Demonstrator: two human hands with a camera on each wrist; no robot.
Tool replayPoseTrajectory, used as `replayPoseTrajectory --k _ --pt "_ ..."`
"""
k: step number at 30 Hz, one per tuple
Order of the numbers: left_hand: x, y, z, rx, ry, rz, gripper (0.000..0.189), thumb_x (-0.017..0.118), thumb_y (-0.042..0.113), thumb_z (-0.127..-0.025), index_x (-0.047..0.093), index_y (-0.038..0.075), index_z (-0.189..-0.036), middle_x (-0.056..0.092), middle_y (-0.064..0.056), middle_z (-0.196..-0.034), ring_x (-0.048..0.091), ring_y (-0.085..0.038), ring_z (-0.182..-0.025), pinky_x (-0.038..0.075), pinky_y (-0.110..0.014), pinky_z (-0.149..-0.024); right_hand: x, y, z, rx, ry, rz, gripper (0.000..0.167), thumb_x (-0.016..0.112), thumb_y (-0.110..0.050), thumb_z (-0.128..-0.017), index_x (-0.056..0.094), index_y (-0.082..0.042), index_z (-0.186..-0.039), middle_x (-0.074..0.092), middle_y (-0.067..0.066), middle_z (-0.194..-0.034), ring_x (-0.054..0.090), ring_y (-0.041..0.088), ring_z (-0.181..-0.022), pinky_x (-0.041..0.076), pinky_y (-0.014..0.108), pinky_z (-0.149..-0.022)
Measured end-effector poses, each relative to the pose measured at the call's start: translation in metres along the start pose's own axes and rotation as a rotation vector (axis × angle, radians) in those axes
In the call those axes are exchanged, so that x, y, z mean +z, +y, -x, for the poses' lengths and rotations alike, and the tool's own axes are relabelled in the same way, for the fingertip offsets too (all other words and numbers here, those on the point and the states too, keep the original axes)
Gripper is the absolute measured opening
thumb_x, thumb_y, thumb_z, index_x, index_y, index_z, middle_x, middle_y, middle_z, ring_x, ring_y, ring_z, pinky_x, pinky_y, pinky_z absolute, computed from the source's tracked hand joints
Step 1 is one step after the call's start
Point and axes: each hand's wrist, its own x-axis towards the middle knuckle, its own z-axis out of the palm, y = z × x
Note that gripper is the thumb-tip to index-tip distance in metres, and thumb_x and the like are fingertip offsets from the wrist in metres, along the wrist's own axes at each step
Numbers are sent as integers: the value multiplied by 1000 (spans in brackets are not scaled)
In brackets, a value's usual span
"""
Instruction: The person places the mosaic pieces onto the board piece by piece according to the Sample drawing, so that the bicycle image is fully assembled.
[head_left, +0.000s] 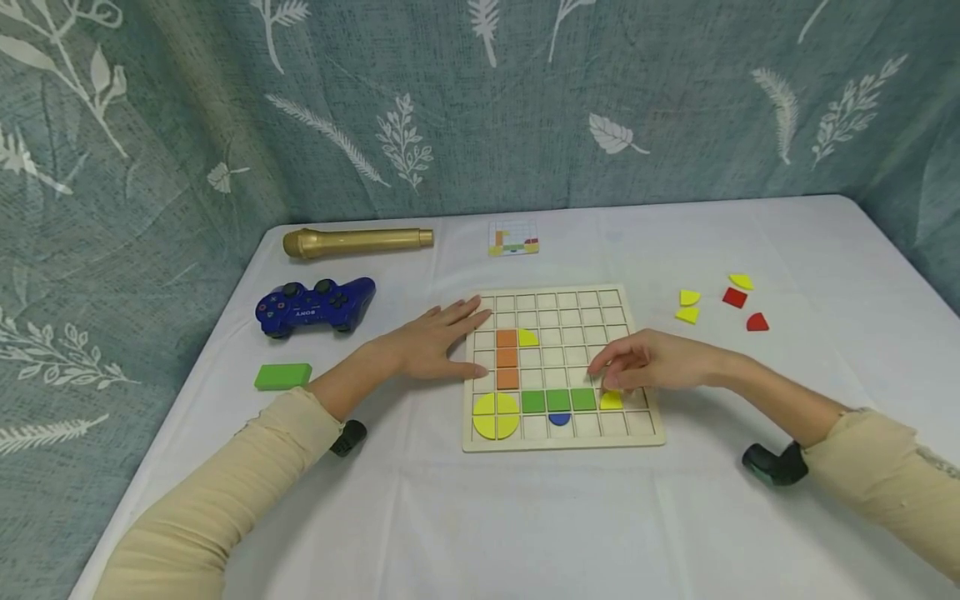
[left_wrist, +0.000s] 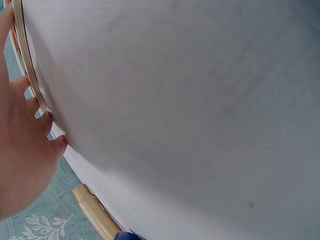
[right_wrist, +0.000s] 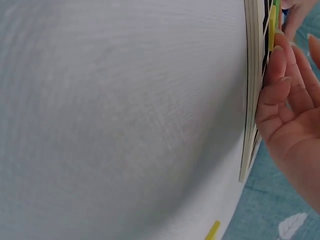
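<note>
A pale wooden grid board [head_left: 562, 446] lies on the table between both hands. My left hand [head_left: 433, 346] rests with spread fingers on its left edge; in the left wrist view the fingertips [left_wrist: 46, 118] are at the rim. My right hand [head_left: 660, 360] is over the board's right side, its fingers loosely bent beside a yellow quarter-circle piece [head_left: 611, 401]. In the grid sit orange squares [head_left: 507, 357], another yellow quarter piece [head_left: 528, 337], a yellow circle of quarter pieces [head_left: 496, 416], green squares [head_left: 558, 400] and a blue half-round piece [head_left: 559, 419].
Loose yellow pieces [head_left: 687, 316] and red pieces [head_left: 735, 297] lie right of the board. A pattern card [head_left: 513, 238] is behind it. To the left are a gold microphone [head_left: 358, 242], a blue game controller [head_left: 315, 306] and a green block [head_left: 282, 377].
</note>
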Motion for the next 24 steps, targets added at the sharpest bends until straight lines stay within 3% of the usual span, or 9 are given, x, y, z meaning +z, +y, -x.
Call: replayPoseTrajectory --k 4,7,12,16,24 --pt "0 -1 1 12 -3 1 93 46 69 -87 3 21 -155 -8 0 -159 -6 -19 -144 2 -43 -115 -6 4 2 59 4 -54 34 60 -28 -95 61 -11 -125 65 5 -105 56 26 -93 47 34 -80" --pt "0 -1 1 14 -3 3 94 45 70 -87 3 22 -155 -8 0 -159 -6 -20 -144 2 -43 -115 -16 11 6 97 9 -159 40 58 -31 -97 57 -8 -130 63 9 -113 57 28 -98 49 34 -83" --pt "0 -1 1 14 -1 6 94 46 70 -87 4 22 -155 -7 0 -159 -5 -19 -144 2 -43 -115 -34 26 20 68 62 -383 47 48 -24 -102 42 6 -138 58 17 -119 58 27 -104 49 33 -89" --pt "-1 0 1 14 0 1 93 47 69 -87 4 22 -155 -7 -1 -159 -5 -19 -144 3 -43 -115 -47 33 31 46 162 -512 54 42 -25 -104 31 13 -141 58 16 -119 61 23 -104 49 33 -91" --pt "-2 1 1 14 -1 5 92 46 69 -88 4 22 -155 -6 0 -159 -4 -19 -144 3 -43 -115 -70 50 47 55 337 -529 60 43 -28 -104 22 11 -144 59 8 -116 60 13 -106 49 26 -90"
